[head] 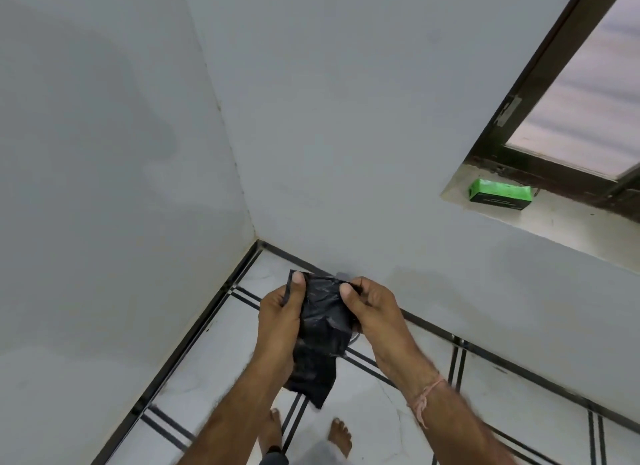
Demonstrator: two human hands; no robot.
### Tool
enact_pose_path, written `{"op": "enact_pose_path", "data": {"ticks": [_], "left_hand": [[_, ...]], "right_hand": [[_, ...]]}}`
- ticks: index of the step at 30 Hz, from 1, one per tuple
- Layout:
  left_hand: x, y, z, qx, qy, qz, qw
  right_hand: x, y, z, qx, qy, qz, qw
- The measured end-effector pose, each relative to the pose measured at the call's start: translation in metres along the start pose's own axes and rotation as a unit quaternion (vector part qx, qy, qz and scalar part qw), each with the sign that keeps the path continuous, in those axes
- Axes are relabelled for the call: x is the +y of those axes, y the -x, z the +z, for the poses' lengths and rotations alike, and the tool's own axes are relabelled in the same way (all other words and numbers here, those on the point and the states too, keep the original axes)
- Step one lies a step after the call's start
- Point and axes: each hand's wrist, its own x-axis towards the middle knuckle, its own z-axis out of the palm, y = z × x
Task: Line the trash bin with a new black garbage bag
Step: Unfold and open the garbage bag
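Observation:
A crumpled, still folded black garbage bag point(320, 333) hangs between both hands in front of a room corner. My left hand point(278, 319) pinches its upper left edge with thumb on top. My right hand point(372, 312) pinches the upper right edge, thumb pressed on the plastic. The bag's lower end droops down toward the floor between my forearms. No trash bin is in view.
Grey walls meet in a corner ahead. A window sill point(554, 222) at the right carries a green box point(498, 193) below a dark window frame. White floor tiles point(214, 367) with black lines lie below, and my bare feet point(341, 437) stand at the bottom.

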Motion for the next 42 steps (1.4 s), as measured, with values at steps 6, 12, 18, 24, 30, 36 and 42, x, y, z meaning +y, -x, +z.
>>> {"op": "enact_pose_path", "data": {"ticks": [6,12,18,24,30,36,42], "left_hand": [[0.007,-0.019,-0.015,0.028,-0.032,-0.007,0.999],[0.008,-0.021,-0.032,0.046,-0.222,0.219,0.949],[0.02,-0.022,-0.029,-0.135,0.006,0.056,0.989],[0.018,-0.039,-0.047,-0.123,0.06,-0.018,0.99],[0.018,-0.052,-0.074,-0.051,0.097,-0.064,0.992],[0.007,-0.053,-0.079,-0.082,-0.017,0.005,0.996],[0.012,-0.069,-0.118,-0.235,-0.155,-0.016,0.959]], "right_hand": [[-0.005,-0.004,0.019,0.016,-0.025,0.03,0.999],[-0.012,-0.005,0.047,0.075,-0.113,0.063,0.989],[-0.009,-0.001,0.075,0.082,-0.204,0.069,0.973],[0.0,0.002,0.09,0.12,-0.189,0.054,0.973],[0.001,-0.01,0.066,0.234,-0.189,0.095,0.949],[-0.003,-0.028,0.07,0.299,-0.281,0.125,0.903],[-0.003,-0.024,0.055,0.233,-0.119,0.054,0.964]]}}
